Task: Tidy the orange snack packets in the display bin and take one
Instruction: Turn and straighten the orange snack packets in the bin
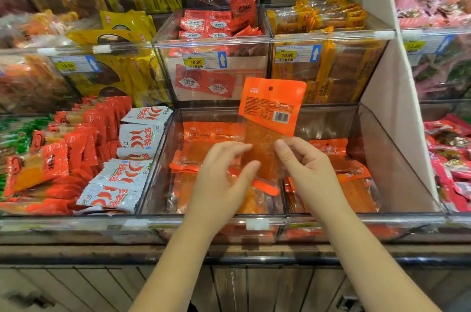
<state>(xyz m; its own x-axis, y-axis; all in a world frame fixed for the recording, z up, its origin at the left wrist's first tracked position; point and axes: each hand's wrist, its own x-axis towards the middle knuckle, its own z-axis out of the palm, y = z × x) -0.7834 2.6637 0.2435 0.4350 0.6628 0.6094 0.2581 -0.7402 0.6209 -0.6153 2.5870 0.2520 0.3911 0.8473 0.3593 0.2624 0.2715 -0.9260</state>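
One orange snack packet (270,118) stands upright above the clear display bin (257,220), its barcode side facing me. My right hand (303,166) pinches its lower clear part between thumb and fingers. My left hand (221,179) hovers beside it with fingers relaxed, its fingertips touching or nearly touching the packet's lower left edge. Several more orange packets (211,133) lie flat and loosely stacked in the bin, some under my hands, more on the right side (354,184).
White chilli packets (137,143) and red packets (86,138) fill the bin to the left. Behind are bins of red sachets (209,23) and yellow-orange packs (326,21) with price tags. A white divider (382,77) stands at right, pink packets (448,164) beyond it.
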